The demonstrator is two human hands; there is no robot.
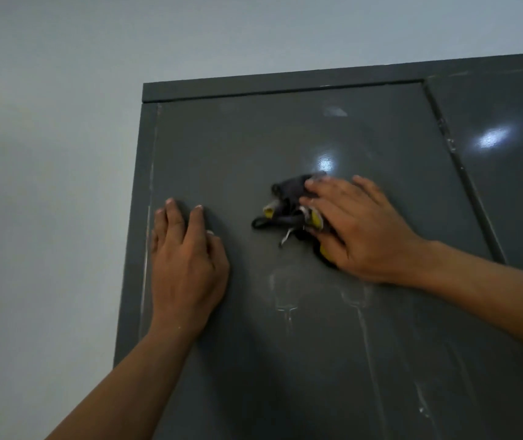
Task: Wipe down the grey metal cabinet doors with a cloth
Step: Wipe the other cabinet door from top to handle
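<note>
we're mid-wipe on the left door (285,138), high up near its top edge. right hand (358,230) presses the cloth (288,204) flat against the panel, fingers spread and mostly straight over it, cloth bunched dark with yellow bits. left hand (187,258) lies flat on the door near its left edge, holding nothing, likely bracing. pale streaks (288,300) show below the cloth, so we'd judge the next pass should go downward over them, keeping pressure. right door (507,173) looks still to do.
</note>
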